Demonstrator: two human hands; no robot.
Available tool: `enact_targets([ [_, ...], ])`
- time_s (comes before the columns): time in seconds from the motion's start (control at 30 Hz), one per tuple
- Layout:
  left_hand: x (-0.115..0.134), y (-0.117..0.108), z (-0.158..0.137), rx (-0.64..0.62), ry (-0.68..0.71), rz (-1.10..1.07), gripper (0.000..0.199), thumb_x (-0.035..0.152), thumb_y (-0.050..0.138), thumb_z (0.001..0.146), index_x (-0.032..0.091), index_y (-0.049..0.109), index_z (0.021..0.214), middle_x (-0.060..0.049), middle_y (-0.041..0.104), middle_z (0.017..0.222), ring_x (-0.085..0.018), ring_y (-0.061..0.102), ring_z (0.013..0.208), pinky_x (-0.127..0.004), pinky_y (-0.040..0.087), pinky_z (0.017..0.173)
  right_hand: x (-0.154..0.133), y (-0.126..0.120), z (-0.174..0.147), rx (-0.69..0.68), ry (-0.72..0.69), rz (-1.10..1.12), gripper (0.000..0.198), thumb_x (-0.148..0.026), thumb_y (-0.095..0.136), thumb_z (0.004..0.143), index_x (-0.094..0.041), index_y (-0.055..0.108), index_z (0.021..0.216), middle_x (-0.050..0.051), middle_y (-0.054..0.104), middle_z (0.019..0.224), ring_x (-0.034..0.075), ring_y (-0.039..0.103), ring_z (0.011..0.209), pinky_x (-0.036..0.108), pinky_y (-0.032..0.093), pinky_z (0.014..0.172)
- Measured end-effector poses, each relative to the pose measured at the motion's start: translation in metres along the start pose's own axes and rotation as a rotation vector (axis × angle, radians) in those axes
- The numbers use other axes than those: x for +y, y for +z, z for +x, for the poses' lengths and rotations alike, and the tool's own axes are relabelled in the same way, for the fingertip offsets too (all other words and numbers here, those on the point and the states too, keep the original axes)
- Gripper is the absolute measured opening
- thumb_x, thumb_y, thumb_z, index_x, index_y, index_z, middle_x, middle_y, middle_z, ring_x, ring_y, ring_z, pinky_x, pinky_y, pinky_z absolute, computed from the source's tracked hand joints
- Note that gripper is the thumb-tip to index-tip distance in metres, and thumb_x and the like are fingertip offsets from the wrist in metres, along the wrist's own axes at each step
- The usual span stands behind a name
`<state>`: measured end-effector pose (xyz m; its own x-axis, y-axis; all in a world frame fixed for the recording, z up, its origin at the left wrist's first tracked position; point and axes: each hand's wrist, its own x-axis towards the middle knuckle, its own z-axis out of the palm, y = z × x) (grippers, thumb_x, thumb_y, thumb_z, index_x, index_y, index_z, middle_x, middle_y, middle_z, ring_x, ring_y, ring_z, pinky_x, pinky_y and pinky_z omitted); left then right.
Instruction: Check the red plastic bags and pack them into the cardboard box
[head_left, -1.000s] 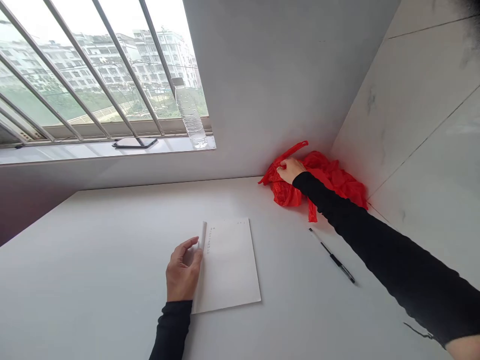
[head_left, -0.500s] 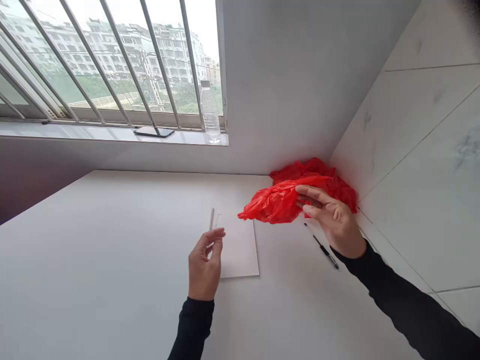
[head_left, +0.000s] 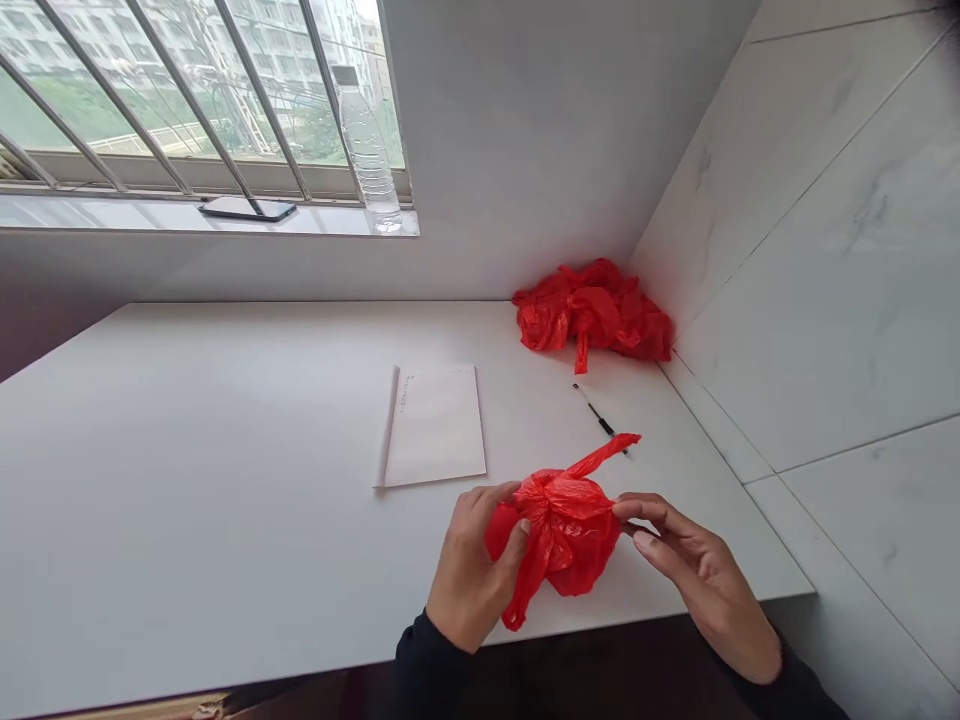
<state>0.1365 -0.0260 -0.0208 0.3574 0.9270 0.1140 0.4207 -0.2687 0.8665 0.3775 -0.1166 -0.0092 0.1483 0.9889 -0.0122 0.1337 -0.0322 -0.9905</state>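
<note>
A crumpled red plastic bag (head_left: 574,530), gathered at its middle, is between my two hands at the table's front edge. One twisted strip of it points up to the right, and another hangs down at the lower left. My left hand (head_left: 480,565) grips the bag's left side, fingers behind and thumb in front. At the bag's right edge, my right hand (head_left: 694,575) holds a drawn-out bit of plastic at its fingertips, with the thumb standing a little apart. Part of the grip there is hidden.
On the white table (head_left: 247,480) lie a paper pad (head_left: 439,425) and, near the bag, a black pen (head_left: 602,422). More red plastic bags (head_left: 596,310) are heaped in the back corner. The windowsill holds a phone (head_left: 247,208) and a clear bottle (head_left: 369,155). A tiled wall (head_left: 847,330) bounds the right.
The red bag has come away from the heap toward the table's front edge. My left hand, empty before, now grips it too. The view has tilted downward.
</note>
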Motion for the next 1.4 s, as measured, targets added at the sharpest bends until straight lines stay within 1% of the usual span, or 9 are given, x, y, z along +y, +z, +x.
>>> enact_targets([
  [0.1, 0.005, 0.008, -0.002, -0.024, 0.033, 0.053, 0.026, 0.028, 0.054, 0.096, 0.026, 0.065, 0.119, -0.008, 0.064, 0.117, -0.025, 0.06, 0.113, -0.045, 0.054, 0.096, 0.0, -0.001, -0.005, 0.147, -0.026, -0.185, 0.018, -0.041, 0.056, 0.101, -0.032, 0.064, 0.114, 0.002, 0.064, 0.116, 0.02, 0.064, 0.105, 0.031, 0.054, 0.091],
  [0.2, 0.011, 0.012, -0.004, -0.021, 0.055, 0.092, 0.026, 0.028, 0.054, 0.097, 0.026, 0.065, 0.121, -0.009, 0.061, 0.121, -0.024, 0.057, 0.116, -0.044, 0.053, 0.098, -0.007, 0.004, -0.001, 0.251, -0.211, -0.388, 0.013, -0.033, 0.057, 0.101, -0.031, 0.061, 0.113, 0.0, 0.063, 0.114, 0.017, 0.061, 0.097, 0.032, 0.052, 0.087],
  [0.37, 0.019, 0.02, -0.005, -0.026, 0.115, 0.188, 0.031, 0.024, 0.061, 0.092, 0.026, 0.062, 0.123, -0.008, 0.057, 0.128, -0.025, 0.054, 0.119, -0.048, 0.051, 0.102, -0.013, 0.021, 0.022, 0.101, -0.49, -0.734, 0.035, -0.022, 0.057, 0.098, -0.027, 0.055, 0.132, 0.004, 0.059, 0.129, 0.025, 0.049, 0.12, 0.044, 0.044, 0.103],
  [0.5, 0.02, 0.025, -0.006, 0.016, 0.121, 0.19, 0.025, 0.018, 0.061, 0.091, 0.025, 0.065, 0.115, -0.007, 0.061, 0.12, -0.023, 0.056, 0.114, -0.045, 0.053, 0.098, -0.006, 0.03, 0.035, 0.016, -0.469, -0.819, 0.033, -0.02, 0.062, 0.094, -0.024, 0.06, 0.127, 0.007, 0.06, 0.124, 0.028, 0.051, 0.116, 0.05, 0.045, 0.101],
  [1.03, 0.022, 0.019, -0.012, 0.104, 0.191, 0.189, 0.018, 0.015, 0.051, 0.097, 0.024, 0.065, 0.093, -0.002, 0.069, 0.101, -0.021, 0.06, 0.101, -0.04, 0.052, 0.087, -0.011, 0.026, 0.03, 0.015, -0.419, -0.703, 0.014, -0.018, 0.054, 0.098, -0.025, 0.065, 0.102, 0.002, 0.065, 0.102, 0.022, 0.056, 0.1, 0.043, 0.049, 0.089],
  [1.17, 0.022, -0.011, -0.021, 0.298, -0.028, 0.108, 0.011, 0.031, 0.055, 0.098, 0.025, 0.064, 0.096, -0.002, 0.07, 0.1, -0.023, 0.063, 0.101, -0.041, 0.052, 0.089, -0.017, 0.01, 0.032, 0.159, -0.352, -0.669, 0.009, -0.025, 0.053, 0.098, -0.026, 0.061, 0.098, 0.002, 0.066, 0.101, 0.023, 0.057, 0.1, 0.042, 0.051, 0.085],
  [1.27, 0.021, -0.035, -0.027, 0.4, -0.233, 0.03, 0.021, 0.045, 0.057, 0.096, 0.026, 0.065, 0.101, -0.003, 0.069, 0.106, -0.025, 0.064, 0.106, -0.042, 0.053, 0.091, -0.018, -0.001, 0.034, 0.246, -0.255, -0.637, 0.009, -0.028, 0.052, 0.096, -0.027, 0.06, 0.1, 0.003, 0.067, 0.103, 0.024, 0.06, 0.097, 0.032, 0.05, 0.058],
  [1.33, 0.023, -0.041, -0.03, 0.378, -0.203, 0.011, 0.024, 0.044, 0.056, 0.097, 0.028, 0.063, 0.113, -0.003, 0.067, 0.117, -0.025, 0.062, 0.113, -0.043, 0.052, 0.096, -0.019, -0.001, 0.033, 0.22, -0.205, -0.608, 0.016, -0.026, 0.051, 0.094, -0.029, 0.06, 0.107, 0.002, 0.066, 0.109, 0.023, 0.062, 0.099, 0.029, 0.049, 0.053],
  [1.4, 0.026, -0.038, -0.031, 0.341, -0.097, 0.057, 0.034, 0.039, 0.057, 0.097, 0.031, 0.057, 0.13, -0.004, 0.062, 0.131, -0.025, 0.057, 0.123, -0.045, 0.05, 0.104, -0.021, 0.006, 0.033, 0.166, -0.184, -0.559, 0.026, -0.026, 0.052, 0.093, -0.03, 0.059, 0.117, 0.001, 0.064, 0.119, 0.022, 0.061, 0.11, 0.035, 0.056, 0.072],
])
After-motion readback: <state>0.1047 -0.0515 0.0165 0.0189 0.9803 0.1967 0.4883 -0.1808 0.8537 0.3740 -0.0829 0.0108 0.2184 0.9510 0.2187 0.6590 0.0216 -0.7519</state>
